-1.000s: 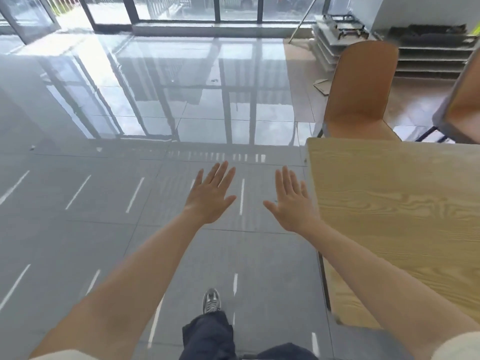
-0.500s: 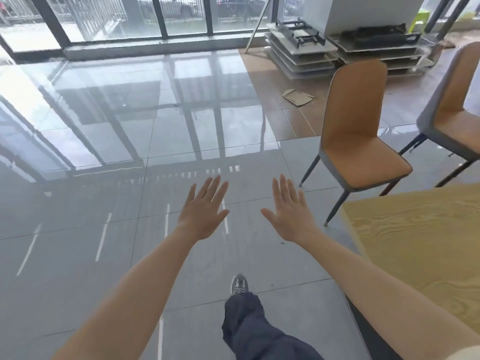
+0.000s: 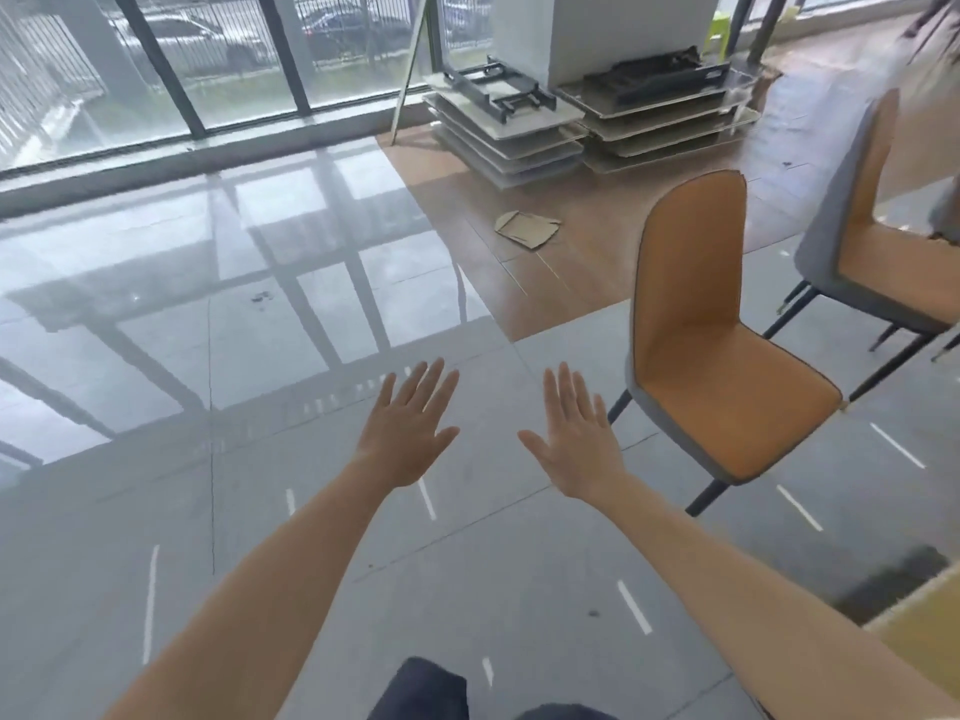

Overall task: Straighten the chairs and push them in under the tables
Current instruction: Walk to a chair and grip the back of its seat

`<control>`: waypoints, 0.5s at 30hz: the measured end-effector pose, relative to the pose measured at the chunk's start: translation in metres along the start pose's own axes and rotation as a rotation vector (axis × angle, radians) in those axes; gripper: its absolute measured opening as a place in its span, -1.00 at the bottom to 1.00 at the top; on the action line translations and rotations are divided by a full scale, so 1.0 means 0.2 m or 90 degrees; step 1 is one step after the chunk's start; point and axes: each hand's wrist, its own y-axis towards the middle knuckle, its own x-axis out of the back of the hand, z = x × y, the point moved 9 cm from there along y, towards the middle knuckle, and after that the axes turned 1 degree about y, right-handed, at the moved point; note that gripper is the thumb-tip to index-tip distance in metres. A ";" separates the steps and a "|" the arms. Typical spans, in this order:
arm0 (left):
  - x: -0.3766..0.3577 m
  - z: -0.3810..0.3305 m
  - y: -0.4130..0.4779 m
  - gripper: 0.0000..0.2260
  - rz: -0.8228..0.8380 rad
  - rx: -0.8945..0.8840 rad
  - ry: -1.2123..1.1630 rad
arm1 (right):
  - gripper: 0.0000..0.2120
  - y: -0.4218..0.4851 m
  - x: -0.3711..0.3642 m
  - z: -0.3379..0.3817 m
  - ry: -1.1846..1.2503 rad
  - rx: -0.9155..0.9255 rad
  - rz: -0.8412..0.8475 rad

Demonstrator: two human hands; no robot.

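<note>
Above the grey floor, both hands hang free.

1. Grip state. The left hand is palm down with its fingers straight and spread, and it holds nothing. The right hand is in the same condition. Neither hand touches a chair.

2. Task items. The near chair stands upright to the right of the right hand. Its seat points toward the table, and it is apart from the table, not pushed in. A second chair stands further right. It is cut by the frame edge and also not under a table.

3. Change. Over the last second the view has swung right. The table, which then filled the right side, now shows only a corner at lower right. The near chair, then half hidden behind the tabletop, is now visible whole. The hands have kept their flat pose throughout.

4. Meaning. This is judged an approach phase in which the person is rounding the table toward the chair back. No chair has been handled yet.

5. Containers. None are in view. The stacked tabletops by the window carry dark frames on top. A cardboard scrap lies flat on the brown floor.
</note>
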 end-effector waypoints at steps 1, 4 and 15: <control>0.01 0.03 0.14 -0.42 -0.002 -0.018 0.002 | -0.28 0.11 0.02 -0.03 -0.001 -0.019 -0.008; 0.05 0.09 0.57 -0.43 -0.014 -0.084 0.007 | -0.15 0.45 0.07 -0.13 0.004 -0.075 -0.041; 0.58 0.00 2.18 -0.42 -0.089 -0.360 0.065 | -0.30 1.56 0.57 -0.64 0.024 -0.325 -0.110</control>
